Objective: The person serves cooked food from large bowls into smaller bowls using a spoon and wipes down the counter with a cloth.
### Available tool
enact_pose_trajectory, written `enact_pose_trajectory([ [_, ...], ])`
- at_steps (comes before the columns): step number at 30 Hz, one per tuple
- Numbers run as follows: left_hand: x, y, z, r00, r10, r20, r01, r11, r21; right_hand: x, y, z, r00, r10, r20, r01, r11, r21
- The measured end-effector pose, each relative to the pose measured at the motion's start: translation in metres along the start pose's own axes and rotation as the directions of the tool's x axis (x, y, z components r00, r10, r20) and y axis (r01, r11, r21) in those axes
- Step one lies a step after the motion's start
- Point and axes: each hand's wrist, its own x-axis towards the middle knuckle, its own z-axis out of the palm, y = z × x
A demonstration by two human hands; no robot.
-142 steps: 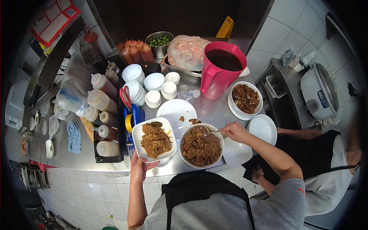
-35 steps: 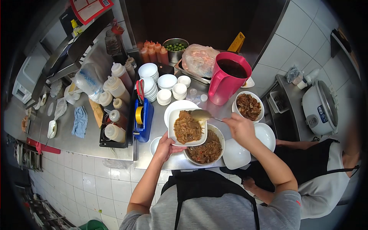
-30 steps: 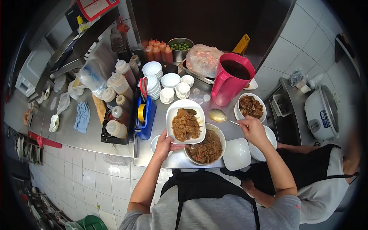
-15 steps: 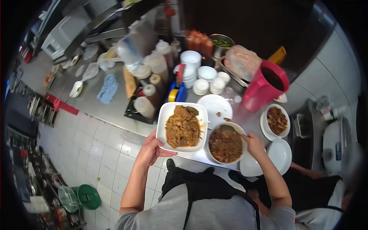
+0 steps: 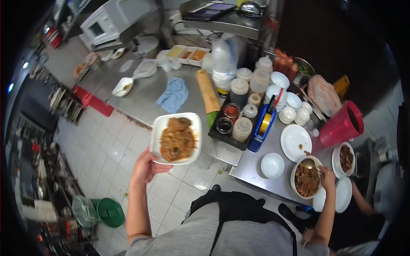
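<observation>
Head view: I have the left hand (image 5: 146,168) gripping the near rim of the square dish (image 5: 156,135), food just beyond the fingers. Well apart, to its right, my right hand (image 5: 328,178) holds the spoon (image 5: 308,163) in the round bowl (image 5: 293,179) on the counter (image 5: 251,171).

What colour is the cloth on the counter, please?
The cloth is light blue in the head view.

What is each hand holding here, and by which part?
The left hand holds the squarish white dish at its near left corner; the right hand holds the spoon by its handle.
</observation>
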Motion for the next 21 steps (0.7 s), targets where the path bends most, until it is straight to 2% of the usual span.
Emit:
enact_pose_trajectory([
  [3,0.046,-0.006,-0.040,0.996,0.027,-0.082,-0.024,0.999,0.028,-0.008,-0.020,-0.016,0.989,0.139,-0.040,-0.141,0.989,-0.052],
  [4,0.064,-0.013,-0.052,0.995,0.043,-0.094,-0.041,0.999,0.022,-0.013,-0.039,-0.027,0.980,0.109,-0.165,-0.110,0.994,0.003],
  [6,0.098,-0.028,-0.068,0.991,0.053,-0.120,-0.055,0.998,-0.011,-0.018,-0.065,-0.040,0.920,0.036,-0.391,-0.048,0.999,-0.021],
  [8,0.133,-0.042,-0.086,0.997,0.029,-0.075,-0.033,0.998,-0.049,-0.022,-0.103,-0.058,0.864,0.021,-0.503,0.028,0.995,0.091],
  [10,0.161,-0.055,-0.088,0.996,0.024,-0.083,-0.033,0.994,-0.107,-0.032,-0.152,-0.069,0.858,0.059,-0.511,0.124,0.940,0.317],
  [14,0.210,-0.069,-0.079,0.999,-0.005,-0.045,-0.002,0.989,-0.148,-0.054,-0.206,-0.037,0.947,0.083,-0.310,0.080,0.874,0.479],
  [16,0.228,-0.073,-0.077,1.000,-0.018,-0.012,0.016,0.990,-0.138,-0.061,-0.224,-0.018,0.961,0.041,-0.273,0.111,0.848,0.519],
  [19,0.249,-0.075,-0.071,0.998,-0.035,0.058,0.043,0.988,-0.148,-0.066,-0.241,-0.005,0.984,0.062,-0.167,0.048,0.811,0.582],
  [21,0.249,-0.069,-0.065,0.971,-0.204,0.124,0.230,0.940,-0.253,-0.066,-0.241,-0.002,0.990,0.040,-0.138,0.052,0.798,0.600],
])
